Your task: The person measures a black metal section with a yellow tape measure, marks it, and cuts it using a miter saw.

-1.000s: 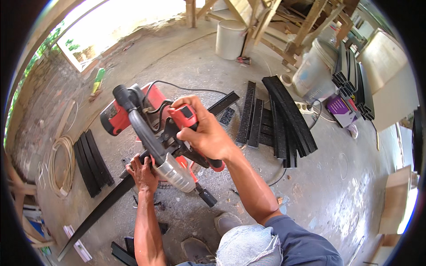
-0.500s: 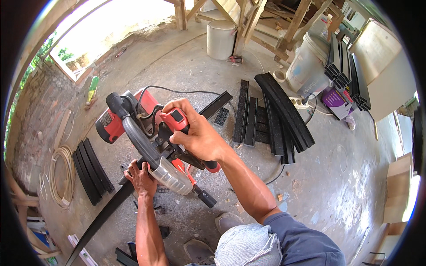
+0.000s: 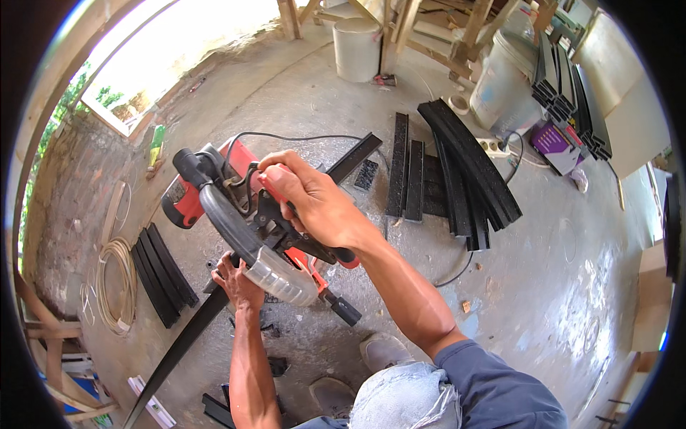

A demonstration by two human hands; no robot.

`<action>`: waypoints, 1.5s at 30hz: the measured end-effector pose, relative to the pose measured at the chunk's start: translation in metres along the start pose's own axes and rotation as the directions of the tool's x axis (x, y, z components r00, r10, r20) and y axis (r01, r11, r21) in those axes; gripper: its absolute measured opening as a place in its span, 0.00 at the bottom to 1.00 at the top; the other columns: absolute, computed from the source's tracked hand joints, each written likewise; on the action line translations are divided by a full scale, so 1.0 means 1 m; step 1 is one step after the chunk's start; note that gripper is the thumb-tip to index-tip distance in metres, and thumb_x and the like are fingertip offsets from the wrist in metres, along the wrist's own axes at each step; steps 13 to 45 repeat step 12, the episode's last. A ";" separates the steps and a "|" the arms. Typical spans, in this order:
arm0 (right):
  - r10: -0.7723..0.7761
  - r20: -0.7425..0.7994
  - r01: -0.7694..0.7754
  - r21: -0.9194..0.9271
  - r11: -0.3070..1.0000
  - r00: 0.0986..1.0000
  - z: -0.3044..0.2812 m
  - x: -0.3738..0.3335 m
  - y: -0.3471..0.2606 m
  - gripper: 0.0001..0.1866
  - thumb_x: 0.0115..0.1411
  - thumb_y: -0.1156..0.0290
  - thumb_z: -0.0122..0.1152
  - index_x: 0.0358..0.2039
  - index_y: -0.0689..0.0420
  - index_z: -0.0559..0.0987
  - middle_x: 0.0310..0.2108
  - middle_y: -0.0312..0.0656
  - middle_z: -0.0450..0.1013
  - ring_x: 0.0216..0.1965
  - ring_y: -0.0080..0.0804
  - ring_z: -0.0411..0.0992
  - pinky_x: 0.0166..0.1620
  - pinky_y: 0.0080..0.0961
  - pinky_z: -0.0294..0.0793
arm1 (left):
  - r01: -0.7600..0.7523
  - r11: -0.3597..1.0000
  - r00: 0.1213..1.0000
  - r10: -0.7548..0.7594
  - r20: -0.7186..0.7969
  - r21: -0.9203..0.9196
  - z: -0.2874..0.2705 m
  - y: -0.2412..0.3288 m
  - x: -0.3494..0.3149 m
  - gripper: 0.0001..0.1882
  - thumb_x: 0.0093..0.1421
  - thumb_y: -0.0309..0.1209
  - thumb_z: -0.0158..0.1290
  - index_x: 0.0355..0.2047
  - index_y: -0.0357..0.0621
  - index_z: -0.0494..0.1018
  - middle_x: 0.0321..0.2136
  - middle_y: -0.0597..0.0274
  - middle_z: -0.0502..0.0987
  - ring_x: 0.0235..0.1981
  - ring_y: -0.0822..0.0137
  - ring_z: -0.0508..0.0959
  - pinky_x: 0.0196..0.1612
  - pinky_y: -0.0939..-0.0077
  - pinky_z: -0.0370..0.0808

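Gripping the red-and-black chop saw (image 3: 246,229) by its handle, right hand (image 3: 314,200) fingers wrapped tight, while the left hand (image 3: 239,282) pins the long black strip (image 3: 186,339) beneath the blade guard, so keep that palm well clear of the cut line.

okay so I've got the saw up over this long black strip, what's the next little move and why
Probably pivot the red and black chop saw down onto the long black strip. The right hand grips the saw's handle with the blade guard raised above the strip, while the left hand presses the strip flat on the concrete floor, beside the blade's path.
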State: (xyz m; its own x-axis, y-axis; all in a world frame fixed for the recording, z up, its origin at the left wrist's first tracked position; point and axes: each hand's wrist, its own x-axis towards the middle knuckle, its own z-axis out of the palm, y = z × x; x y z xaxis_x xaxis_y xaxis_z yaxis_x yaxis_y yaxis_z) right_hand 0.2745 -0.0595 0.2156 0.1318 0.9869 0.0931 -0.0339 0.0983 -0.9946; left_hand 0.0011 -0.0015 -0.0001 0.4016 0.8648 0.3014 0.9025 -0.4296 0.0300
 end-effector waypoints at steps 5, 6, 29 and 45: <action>-0.029 -0.020 0.027 -0.094 0.995 0.999 0.000 0.010 0.006 0.22 0.73 0.49 0.46 0.53 0.54 0.72 0.25 0.37 0.69 0.25 0.24 0.68 0.31 0.28 0.69 | -0.019 0.999 0.998 0.022 0.064 -0.039 0.011 -0.013 -0.009 0.28 0.52 0.46 0.64 0.51 0.46 0.76 0.51 0.53 0.77 0.60 0.49 0.67 0.66 0.45 0.54; -0.022 -0.037 0.019 -0.087 0.996 0.999 0.001 0.013 0.006 0.22 0.73 0.49 0.46 0.53 0.54 0.72 0.25 0.37 0.69 0.25 0.24 0.68 0.31 0.28 0.69 | -0.036 0.999 0.997 0.039 0.074 -0.038 0.018 -0.021 -0.011 0.28 0.52 0.46 0.64 0.51 0.46 0.76 0.51 0.53 0.77 0.60 0.49 0.67 0.66 0.45 0.54; -0.134 -0.062 0.126 -0.120 0.985 0.989 0.001 0.012 0.002 0.23 0.73 0.51 0.43 0.48 0.59 0.73 0.28 0.54 0.76 0.30 0.48 0.76 0.41 0.41 0.72 | 0.008 0.993 0.983 0.014 0.183 -0.114 0.066 -0.091 -0.071 0.32 0.55 0.53 0.59 0.56 0.50 0.73 0.58 0.59 0.74 0.68 0.55 0.57 0.71 0.47 0.48; -0.134 -0.062 0.126 -0.120 0.985 0.989 0.001 0.012 0.002 0.23 0.73 0.51 0.43 0.48 0.59 0.73 0.28 0.54 0.76 0.30 0.48 0.76 0.41 0.41 0.72 | 0.008 0.993 0.983 0.014 0.183 -0.114 0.066 -0.091 -0.071 0.32 0.55 0.53 0.59 0.56 0.50 0.73 0.58 0.59 0.74 0.68 0.55 0.57 0.71 0.47 0.48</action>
